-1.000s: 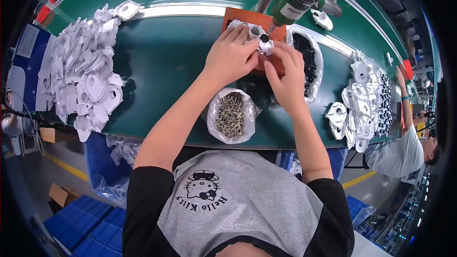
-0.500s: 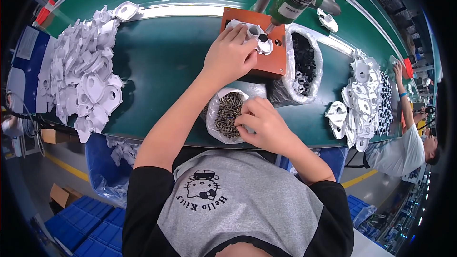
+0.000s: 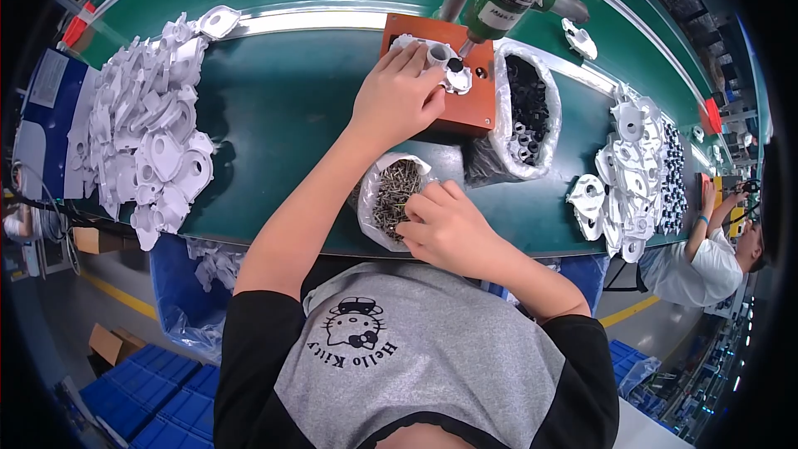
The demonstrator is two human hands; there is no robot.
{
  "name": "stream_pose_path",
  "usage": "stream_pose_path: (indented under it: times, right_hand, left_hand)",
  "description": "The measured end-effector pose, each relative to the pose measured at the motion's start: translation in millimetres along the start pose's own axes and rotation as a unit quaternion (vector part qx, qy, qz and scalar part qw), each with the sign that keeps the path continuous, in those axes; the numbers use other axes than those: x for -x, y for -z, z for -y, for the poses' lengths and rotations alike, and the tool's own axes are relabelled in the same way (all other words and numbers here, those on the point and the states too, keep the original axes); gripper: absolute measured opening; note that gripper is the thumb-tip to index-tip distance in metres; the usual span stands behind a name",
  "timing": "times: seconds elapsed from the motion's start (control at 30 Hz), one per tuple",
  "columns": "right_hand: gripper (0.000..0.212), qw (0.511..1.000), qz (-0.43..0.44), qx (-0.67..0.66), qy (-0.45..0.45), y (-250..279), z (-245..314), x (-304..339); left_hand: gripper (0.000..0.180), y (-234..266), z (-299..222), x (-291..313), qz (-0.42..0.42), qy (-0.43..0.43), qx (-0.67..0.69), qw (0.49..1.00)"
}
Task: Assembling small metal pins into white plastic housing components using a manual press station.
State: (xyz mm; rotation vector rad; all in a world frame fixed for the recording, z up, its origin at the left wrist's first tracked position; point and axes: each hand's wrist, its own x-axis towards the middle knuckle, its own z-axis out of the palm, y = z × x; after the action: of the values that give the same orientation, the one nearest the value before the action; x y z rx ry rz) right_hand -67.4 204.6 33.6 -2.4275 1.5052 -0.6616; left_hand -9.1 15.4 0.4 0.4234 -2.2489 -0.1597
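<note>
My left hand is closed on a white plastic part, holding it against an orange block. A black piece sits in that part, right below the tip of a green powered screwdriver head. Nearer to me stands a plastic bag full of small metal screws. My right hand is at the bag's right side, fingers bent and drawn together over the screws. Whatever lies between those fingertips is too small to make out.
White plastic parts are heaped on the left, and more lie at the right beside rows of dark pieces. A bag of black pieces stands right of the block. One white part lies farther back. A co-worker is at far right.
My right hand has shifted slightly left and nearer to me over the screws, its fingers drawn in. My left hand stays on the part. The co-worker's raised arm has come down.
</note>
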Motion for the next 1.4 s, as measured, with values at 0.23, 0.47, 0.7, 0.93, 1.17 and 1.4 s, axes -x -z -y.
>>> stream_pose_path:
  times: [0.23, 0.47, 0.7, 0.93, 1.17, 1.4]
  right_hand:
    - [0.015, 1.0, -0.001, 0.008, 0.026, -0.8, -2.6, -4.3]
    - [0.016, 0.997, 0.024, 0.005, 0.069, 0.3, 1.5, -18.7]
    - [0.009, 0.997, 0.007, 0.019, 0.079, -1.7, 7.4, -23.4]
    - [0.012, 0.998, 0.022, -0.01, 0.063, 2.4, 10.9, -27.7]
    - [0.013, 0.996, 0.044, -0.068, 0.025, 8.2, 0.2, -28.4]
    - [0.011, 0.994, 0.039, -0.102, 0.013, 16.4, 1.0, -29.6]
  left_hand:
    - [0.018, 0.5, 1.7, -2.0, 0.004, 0.0, 0.001, 1.0]
    - [0.018, 9.5, 5.4, -3.4, -0.015, -0.003, 0.001, 1.0]
    - [0.025, 3.3, -3.0, 3.5, 0.005, 0.037, 0.062, 0.997]
    - [0.022, 0.3, -2.5, 6.3, -0.049, 0.031, 0.053, 0.997]
    - [0.019, -7.0, 3.0, 5.6, -0.08, 0.015, 0.026, 0.996]
    - [0.023, -3.6, -0.2, 6.3, -0.024, 0.027, 0.047, 0.998]
